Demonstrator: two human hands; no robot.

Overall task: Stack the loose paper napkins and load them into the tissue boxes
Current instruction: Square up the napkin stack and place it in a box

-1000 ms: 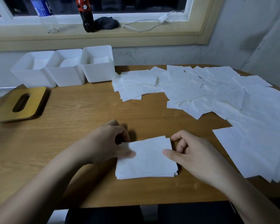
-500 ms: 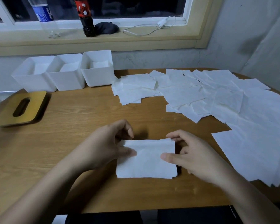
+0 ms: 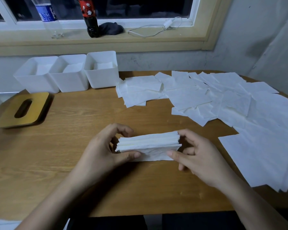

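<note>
Napkin stack (image 3: 148, 143) is located at the near centre of the worktop (image 3: 73, 138), raised on edge with its layered top edge facing the camera; whether its lower edge touches the wood cannot be confirmed. Left hand (image 3: 103, 151) holds the stack's left end, thumb across the near face and fingers curled behind: grip clamped on the stack. Right hand (image 3: 198, 156) holds the right end in the same manner, thumb in front, fingers at the far side: grip likewise clamped on the stack. Loose napkins (image 3: 231, 103) lie flat and overlapping across the right half of the worktop, from the far edge to the near right corner, well apart from the stack. Three white tissue boxes (image 3: 70, 77) stand upright in a row at the far left, touching side by side, each showing white paper inside. A wooden lid (image 3: 22, 110) with an oval slot lies flat in front of them, at the left edge. On the window sill (image 3: 140, 42) behind: a clear bottle (image 3: 48, 15) with blue label, a dark bottle (image 3: 90, 19) with red label, a dark cloth (image 3: 111, 28) beside it, and a white cable (image 3: 156, 29).
</note>
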